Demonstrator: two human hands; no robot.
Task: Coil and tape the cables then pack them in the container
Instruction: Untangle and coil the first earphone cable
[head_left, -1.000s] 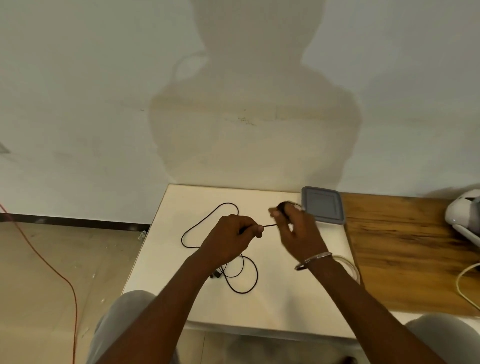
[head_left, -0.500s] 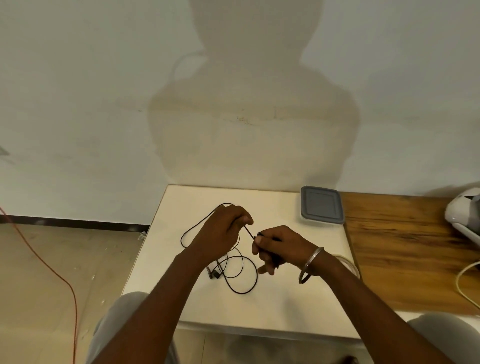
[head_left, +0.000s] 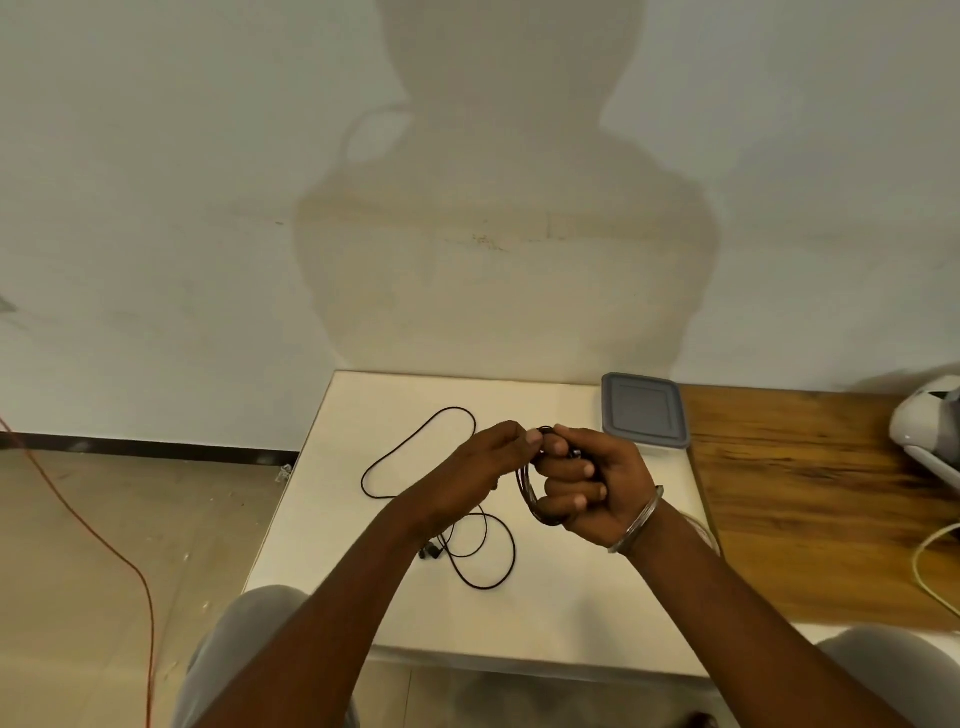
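A thin black cable (head_left: 415, 441) lies in loose loops on the white table (head_left: 545, 613), its plugs near my left forearm. My right hand (head_left: 587, 483) grips a small coil of that cable (head_left: 530, 493), fingers curled round several turns. My left hand (head_left: 493, 457) pinches the cable at the top of the coil, thumb against the right hand's fingers. A grey-lidded container (head_left: 644, 410) stands shut at the table's far right corner, just beyond my right hand.
A wooden table (head_left: 810, 499) adjoins the white one on the right, with a white device (head_left: 930, 426) at its far edge and a pale cable (head_left: 930, 566). An orange cord (head_left: 104, 540) runs across the floor at left. A wall stands close behind.
My hands have come together and risen. The right hand now shows a coil of several turns, and the left hand has brought another length of cable up to it.
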